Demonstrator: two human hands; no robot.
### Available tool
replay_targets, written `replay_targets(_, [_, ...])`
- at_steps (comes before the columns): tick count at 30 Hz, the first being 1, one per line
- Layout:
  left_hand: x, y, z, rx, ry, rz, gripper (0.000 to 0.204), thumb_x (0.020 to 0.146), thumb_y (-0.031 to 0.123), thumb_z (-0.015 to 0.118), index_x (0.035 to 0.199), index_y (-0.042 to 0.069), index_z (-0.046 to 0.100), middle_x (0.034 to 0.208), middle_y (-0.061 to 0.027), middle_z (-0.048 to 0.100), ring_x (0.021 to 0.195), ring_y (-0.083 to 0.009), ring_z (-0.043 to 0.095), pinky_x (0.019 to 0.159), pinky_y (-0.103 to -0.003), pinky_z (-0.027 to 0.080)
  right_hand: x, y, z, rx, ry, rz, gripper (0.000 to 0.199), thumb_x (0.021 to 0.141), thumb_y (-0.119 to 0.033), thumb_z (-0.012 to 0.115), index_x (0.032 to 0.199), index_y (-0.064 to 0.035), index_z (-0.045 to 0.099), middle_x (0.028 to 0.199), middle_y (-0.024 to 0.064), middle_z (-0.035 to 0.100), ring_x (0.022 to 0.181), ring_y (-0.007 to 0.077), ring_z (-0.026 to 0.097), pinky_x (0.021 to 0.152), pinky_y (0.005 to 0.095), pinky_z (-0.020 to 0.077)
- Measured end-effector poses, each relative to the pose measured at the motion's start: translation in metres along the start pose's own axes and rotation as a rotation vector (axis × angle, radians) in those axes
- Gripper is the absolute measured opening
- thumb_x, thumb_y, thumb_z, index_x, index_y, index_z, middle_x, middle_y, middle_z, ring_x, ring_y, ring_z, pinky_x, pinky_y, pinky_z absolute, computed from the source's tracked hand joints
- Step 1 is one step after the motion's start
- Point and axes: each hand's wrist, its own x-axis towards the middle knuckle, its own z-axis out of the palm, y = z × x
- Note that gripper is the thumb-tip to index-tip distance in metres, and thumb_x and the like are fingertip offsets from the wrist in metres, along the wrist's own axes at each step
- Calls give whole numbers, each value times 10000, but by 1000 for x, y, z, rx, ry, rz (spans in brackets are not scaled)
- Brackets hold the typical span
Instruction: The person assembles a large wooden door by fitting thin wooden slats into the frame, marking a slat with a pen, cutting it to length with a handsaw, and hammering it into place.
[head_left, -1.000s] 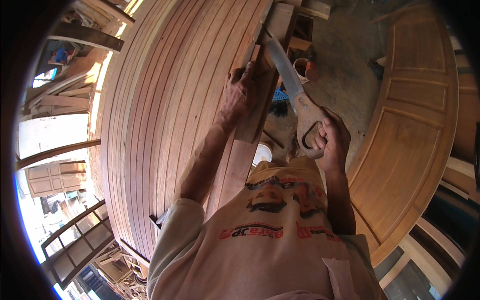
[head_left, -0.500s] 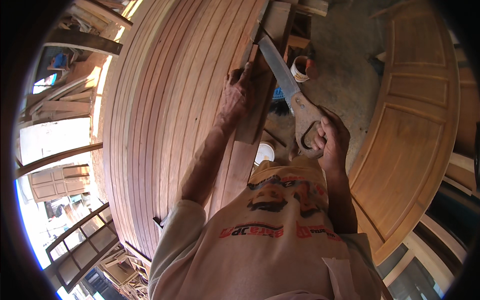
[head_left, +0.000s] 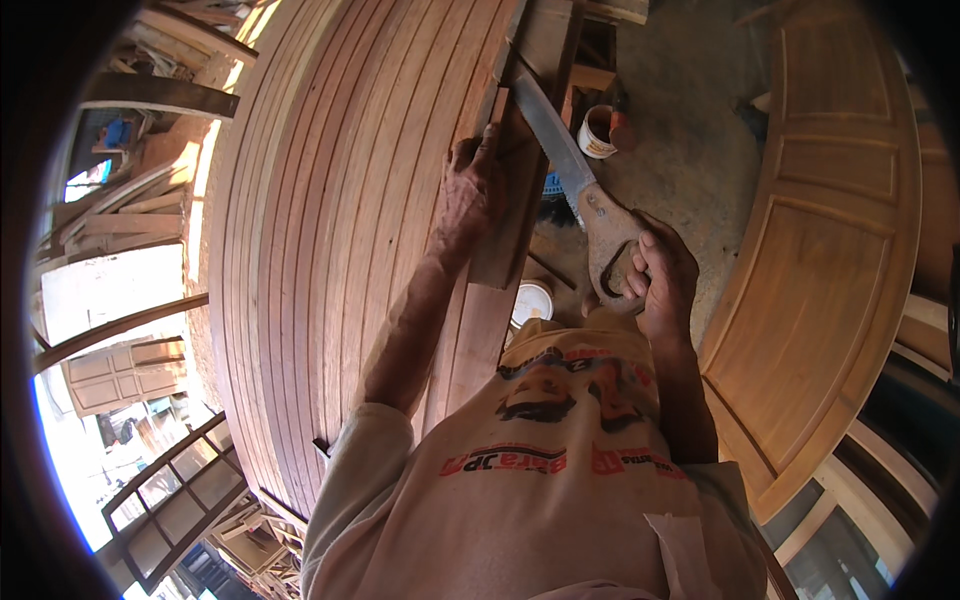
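Handsaw (head_left: 575, 170) pointing toward eleven o'clock, tip over the board (head_left: 500, 255).
The right hand (head_left: 664, 278) is gripping its handle, fingers curled; the left hand (head_left: 470, 190), grip unclear, is apparently bracing the board, best keeping clear of teeth.

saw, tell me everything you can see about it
The saw has a broad grey metal blade, toothed along its left edge, joined to a scuffed brown closed-loop handle that looks wooden. The right hand grips the handle, fingers through the loop. The blade slants away to the upper left, narrowing toward its far end, which is at the dark board; whether it bites into the wood can't be told.
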Motion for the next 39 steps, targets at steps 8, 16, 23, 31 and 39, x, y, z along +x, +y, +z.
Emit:
replay_targets(8, [-1,-1,1,93,40,7,528,989,84,541,1514,26,553,1242,-298,642,1145,-487,607,987,-550,500,0,5,-6,-108,-24,-181,321,1049,-124,625,1334,20,656,799,-12,551,572,43,437,506,238,386])
replay_targets(16, [2,0,4,106,57,4,533,975,89,554,1505,31,561,1247,-296,632,1150,-493,600,978,-550,507,18,15,18,-441,-145,-412,399,1027,-47,641,1418,23,610,1024,44,714,850,92,647,779,263,565])
replay_targets(23, [1,5,0,87,37,-12,508,996,84,533,1500,22,556,1232,-302,623,1137,-497,597,963,-554,507,25,16,23,-709,-197,-457,420,990,-62,667,1396,36,619,1151,201,754,976,198,747,841,343,606])
replay_targets(31, [1,2,2,71,71,66,508,1009,74,523,1513,20,539,1184,-293,625,1079,-483,598,927,-559,500,21,19,23,-750,-250,-442,424,979,-48,682,1388,44,618,1196,222,741,1074,310,761,885,379,608])
replay_targets(39, [1,5,1,73,54,41,506,1001,67,533,1503,6,544,1171,-286,633,1087,-473,599,929,-552,502,22,1,33,-799,-252,-479,403,977,-51,680,1366,41,627,1124,230,748,1008,319,772,848,385,607])
